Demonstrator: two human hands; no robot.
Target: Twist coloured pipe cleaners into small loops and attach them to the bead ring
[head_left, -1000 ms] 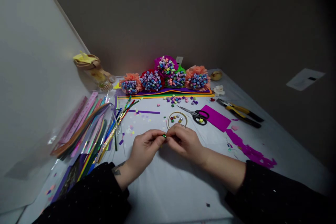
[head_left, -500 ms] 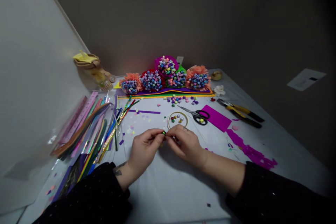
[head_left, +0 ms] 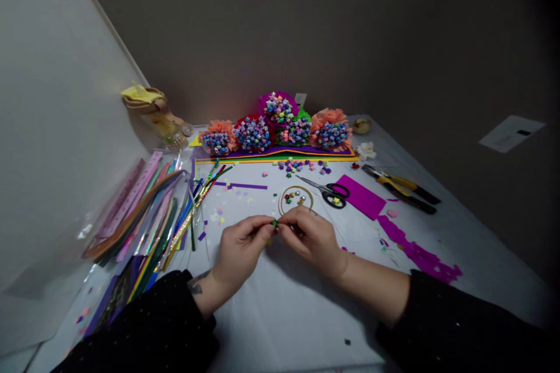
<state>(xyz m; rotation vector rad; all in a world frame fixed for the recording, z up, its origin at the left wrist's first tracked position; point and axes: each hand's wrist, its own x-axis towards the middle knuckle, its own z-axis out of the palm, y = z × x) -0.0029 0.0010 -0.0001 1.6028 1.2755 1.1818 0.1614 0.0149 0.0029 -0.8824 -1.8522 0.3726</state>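
Observation:
My left hand [head_left: 243, 243] and my right hand [head_left: 308, 238] meet over the white table covering, their fingertips pinching a tiny green shiny paper piece [head_left: 274, 223] between them. Its exact shape is partly hidden by my fingers. Just beyond my right hand lies a thin round wooden hoop [head_left: 296, 188] holding several small paper stars. Black-handled scissors [head_left: 326, 193] lie to the right of the hoop, a little farther from my hands.
Glittery paper strips [head_left: 175, 227] fan out at the left. Paper-star bouquets with tissue frills [head_left: 275, 128] stand along the back on coloured sheets. Yellow-handled pliers [head_left: 400, 189], magenta paper [head_left: 361, 197] and magenta scraps [head_left: 417, 253] lie at the right. Walls bound the table's far side.
My hands have stayed almost in place, with the fingers making small shifts around the green piece. The table objects have not moved apart from slight camera shift.

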